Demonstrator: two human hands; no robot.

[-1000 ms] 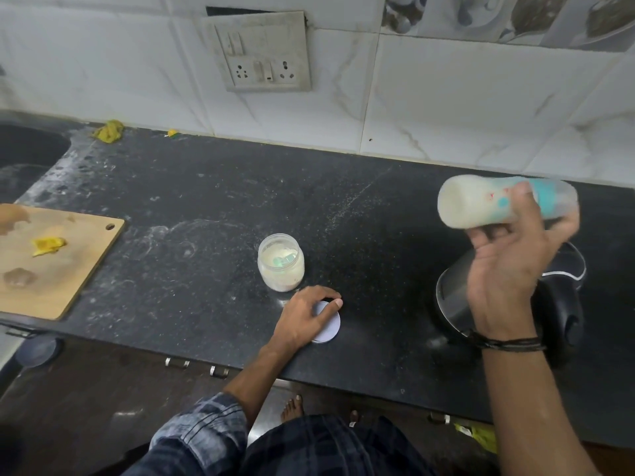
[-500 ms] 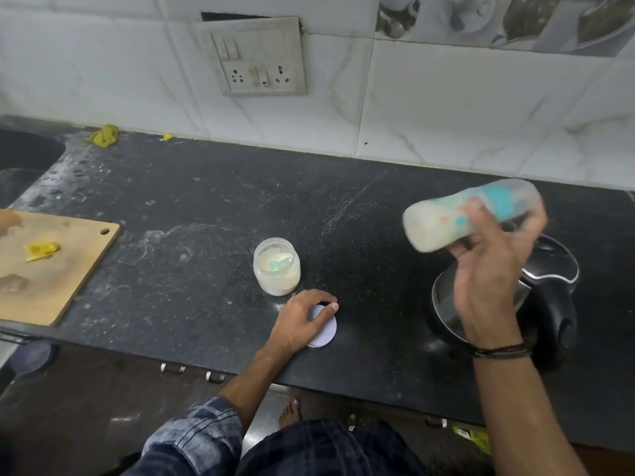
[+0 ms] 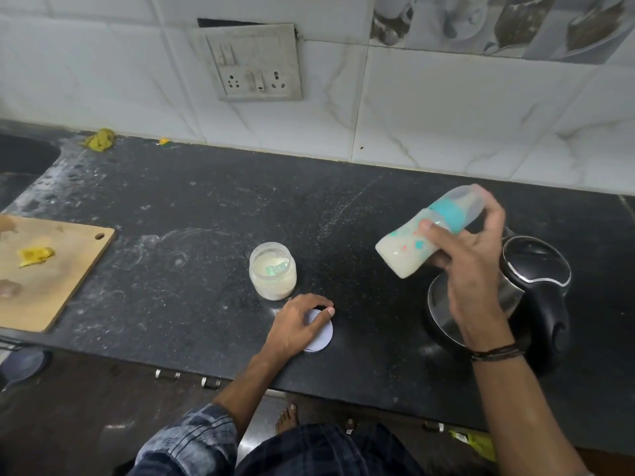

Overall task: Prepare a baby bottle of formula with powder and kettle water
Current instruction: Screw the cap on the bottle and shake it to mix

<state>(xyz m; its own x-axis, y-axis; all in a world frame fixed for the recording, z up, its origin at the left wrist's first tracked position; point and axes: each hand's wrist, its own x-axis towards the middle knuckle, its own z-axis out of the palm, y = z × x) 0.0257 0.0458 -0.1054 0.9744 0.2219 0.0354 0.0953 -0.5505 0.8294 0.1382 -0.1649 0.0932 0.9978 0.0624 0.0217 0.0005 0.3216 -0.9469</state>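
My right hand point(image 3: 470, 259) grips a baby bottle point(image 3: 409, 250) filled with milky liquid. The bottle has a teal collar and a clear cap, and it is tilted with its base down-left and its cap up-right, held above the counter. Just behind and below it stands a black and steel kettle point(image 3: 536, 269). An open jar of white powder point(image 3: 273, 274) with a teal scoop inside stands mid-counter. My left hand point(image 3: 297, 324) rests flat on the jar's white lid point(image 3: 323, 333), which lies on the counter near the front edge.
A wooden cutting board point(image 3: 51, 273) with yellow scraps lies at the left. A sink point(image 3: 24, 159) sits at the far left. A switch and socket plate point(image 3: 256, 61) is on the tiled wall. The dark counter point(image 3: 192, 207) is dusted with powder.
The bottle has swung from lying almost level to tilted base-down and has moved lower and left. My left hand has stayed on the lid.
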